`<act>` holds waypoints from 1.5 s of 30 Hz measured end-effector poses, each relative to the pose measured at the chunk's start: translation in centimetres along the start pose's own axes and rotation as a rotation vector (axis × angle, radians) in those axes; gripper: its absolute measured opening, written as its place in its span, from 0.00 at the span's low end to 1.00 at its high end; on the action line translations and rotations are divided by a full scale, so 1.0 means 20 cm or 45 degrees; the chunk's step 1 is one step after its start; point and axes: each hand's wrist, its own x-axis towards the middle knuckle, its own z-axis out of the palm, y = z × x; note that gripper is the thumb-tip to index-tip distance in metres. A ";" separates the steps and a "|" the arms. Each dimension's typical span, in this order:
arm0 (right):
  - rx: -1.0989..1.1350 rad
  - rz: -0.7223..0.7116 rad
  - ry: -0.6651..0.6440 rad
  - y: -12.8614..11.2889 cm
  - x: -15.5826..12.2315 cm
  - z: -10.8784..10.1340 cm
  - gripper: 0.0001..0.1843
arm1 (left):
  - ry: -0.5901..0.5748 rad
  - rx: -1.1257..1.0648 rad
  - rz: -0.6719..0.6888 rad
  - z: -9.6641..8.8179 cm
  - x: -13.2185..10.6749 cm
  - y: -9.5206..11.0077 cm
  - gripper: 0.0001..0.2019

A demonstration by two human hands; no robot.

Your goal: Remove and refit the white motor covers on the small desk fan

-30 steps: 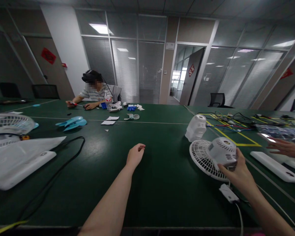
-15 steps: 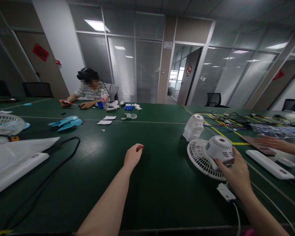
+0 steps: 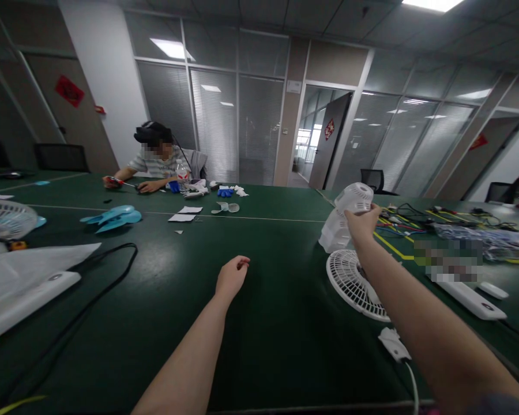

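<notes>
My right hand (image 3: 362, 223) is stretched forward and closed around a white fan housing (image 3: 343, 216), which it holds tilted just above the green table (image 3: 268, 323). Under my right forearm lies a white fan grille (image 3: 350, 282) flat on the table, its motor part hidden by the arm. A white switch box on a cable (image 3: 393, 343) lies near the table's front edge. My left hand (image 3: 232, 275) rests on the table at the middle, fingers loosely curled, holding nothing.
A blue fan blade (image 3: 111, 218), paper scraps (image 3: 182, 217) and a black cable (image 3: 95, 288) lie to the left, with white parts (image 3: 23, 282). A person sits at the far side. Coloured wires (image 3: 415, 222) and a white bar (image 3: 471, 300) lie to the right.
My right hand left the fan motor on the grille, reached forward and took hold of the white housing, lifting it. The other person's hand at the right is gone from view.
</notes>
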 end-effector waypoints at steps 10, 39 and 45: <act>-0.173 0.503 -0.154 0.13 -0.15 0.21 0.59 | -0.015 -0.025 -0.016 -0.03 -0.02 0.02 0.12; 0.279 -0.339 -0.732 -0.40 -0.94 0.11 0.43 | 0.067 0.060 -0.015 -0.02 0.00 0.04 0.12; -0.191 -0.437 -0.130 0.06 -0.61 -0.57 0.36 | 0.014 0.094 -0.018 -0.03 -0.02 0.06 0.12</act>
